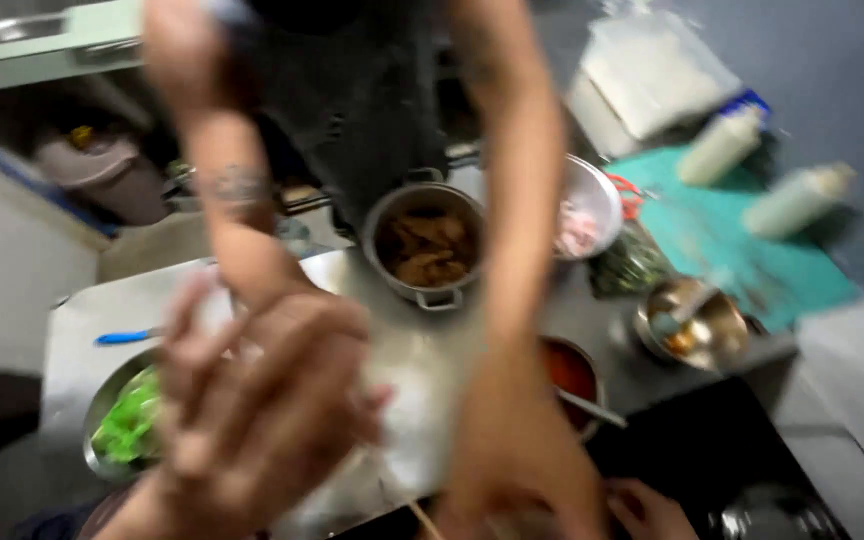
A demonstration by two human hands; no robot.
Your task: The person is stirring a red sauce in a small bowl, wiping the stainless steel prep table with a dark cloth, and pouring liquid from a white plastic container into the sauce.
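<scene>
1. The pot of brown food is dull brushed metal.
2. The bowl with green leaves is shiny metal.
3. The two squeeze bottles look like matt whitish plastic.
4. The green board looks smooth and matt.
5. The counter is pale and smooth.

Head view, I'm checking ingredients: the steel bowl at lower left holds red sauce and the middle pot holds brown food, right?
No. The head view shows green leaves in the steel bowl; the middle pot does hold brown food.
</scene>
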